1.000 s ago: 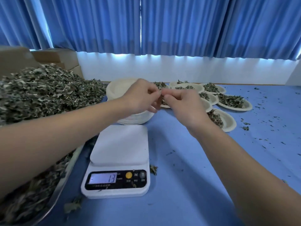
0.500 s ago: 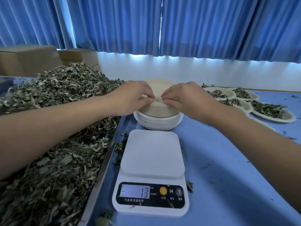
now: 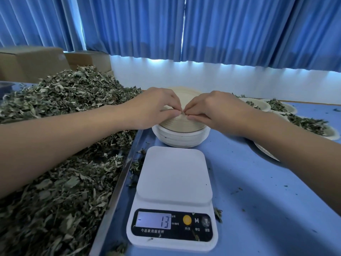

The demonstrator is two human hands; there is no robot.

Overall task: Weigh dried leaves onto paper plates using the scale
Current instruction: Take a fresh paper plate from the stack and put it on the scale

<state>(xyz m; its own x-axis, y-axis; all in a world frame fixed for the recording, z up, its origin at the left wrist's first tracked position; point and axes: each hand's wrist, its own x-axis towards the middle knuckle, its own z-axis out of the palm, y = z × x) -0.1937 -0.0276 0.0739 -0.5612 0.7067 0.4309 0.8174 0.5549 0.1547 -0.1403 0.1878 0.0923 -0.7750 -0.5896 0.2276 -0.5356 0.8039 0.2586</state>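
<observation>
Change over the last second: both hands have dropped from mid-air onto the stack of paper plates (image 3: pixel 182 126) at the far middle of the worktop (image 3: pixel 267 200), just behind the scale (image 3: pixel 173 193). Left hand (image 3: pixel 153 108) and right hand (image 3: pixel 215 109) now meet at the stack's near rim, fingers curled, fingertips pinching the edge of the top plate (image 3: pixel 186 95). They look to be peeling one plate off, and it isn't lifted yet. Scale platform is bare and the display (image 3: pixel 154 219) reads minus 13, same as before, so likely a tare left from a removed plate; a fresh plate on it should bring it near zero. Dried leaves (image 3: pixel 64 100) sit heaped in the metal tray (image 3: pixel 118 182) along the left edge, untouched this moment. Filled plates (image 3: pixel 306 124) sit toward the far right corner. So this is the start of a new weighing cycle: plate first, then leaves.
</observation>
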